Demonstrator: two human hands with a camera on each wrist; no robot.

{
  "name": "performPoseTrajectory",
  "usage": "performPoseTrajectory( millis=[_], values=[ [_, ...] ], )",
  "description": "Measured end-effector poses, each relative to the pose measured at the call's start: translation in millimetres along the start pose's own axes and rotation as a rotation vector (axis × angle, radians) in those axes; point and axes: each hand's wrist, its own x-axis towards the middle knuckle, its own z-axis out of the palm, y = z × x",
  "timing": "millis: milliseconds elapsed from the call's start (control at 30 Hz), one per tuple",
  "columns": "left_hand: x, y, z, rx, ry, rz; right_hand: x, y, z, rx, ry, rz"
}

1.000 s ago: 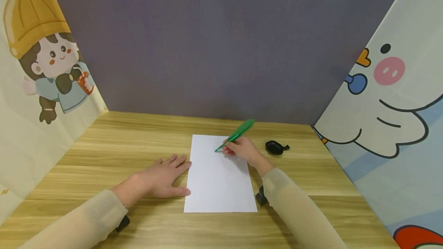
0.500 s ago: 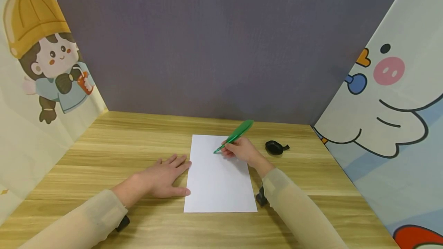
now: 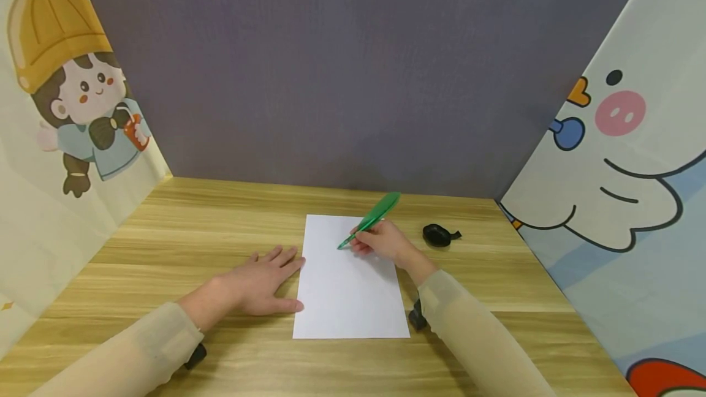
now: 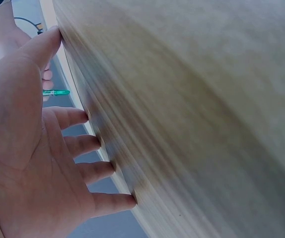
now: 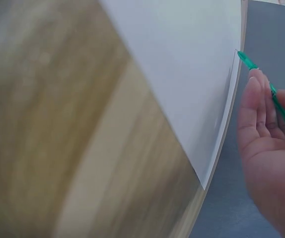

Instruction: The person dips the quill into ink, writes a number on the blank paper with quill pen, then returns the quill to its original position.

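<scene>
A white sheet of paper (image 3: 347, 293) lies on the wood-grain table. Over its upper part my right hand (image 3: 383, 242) pinches a green feather-shaped pen (image 3: 379, 211), tip down at the paper and feathered end leaning up to the right. The right wrist view shows the pen (image 5: 276, 101) between thumb and fingers, its tip at the sheet (image 5: 187, 59). My left hand (image 3: 265, 283) rests with fingers spread, thumb and fingertips at the paper's left edge. In the left wrist view the left hand (image 4: 38, 148) has its fingertips on the table, holding nothing.
A small black round object with a short tab (image 3: 438, 236) lies right of the paper. Behind the table (image 3: 231, 213) stands a dark grey panel (image 3: 331, 78). Cartoon-printed panels flank it at left (image 3: 33, 250) and right (image 3: 656, 213).
My right hand has drawn the pen's tip slightly down and to the left over the paper. The left hand and the sheet have stayed in place.
</scene>
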Motion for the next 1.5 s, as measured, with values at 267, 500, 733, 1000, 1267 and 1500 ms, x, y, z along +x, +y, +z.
performPoseTrajectory(
  millis=[267,500,733,1000,1267,1500],
  values=[
    [-0.6,0.2,-0.1,0.001,0.003,0.008,-4,-3,2,0.007,-0.036,-0.009],
    [0.0,-0.4,-0.6,-0.004,0.000,0.003,-4,-3,2,0.007,-0.043,-0.017],
    [-0.2,0.3,-2.3,-0.007,-0.003,0.003,-6,-5,3,0.009,-0.046,-0.008],
    [0.5,-0.2,-1.4,-0.001,0.000,0.001,-9,-5,2,0.001,-0.070,-0.020],
    [0.3,-0.9,-0.6,-0.005,0.002,-0.004,-10,-6,5,0.014,-0.092,-0.016],
    [0.0,-1.8,0.6,-0.005,0.003,-0.001,-11,-7,8,0.034,-0.119,0.000]
  ],
)
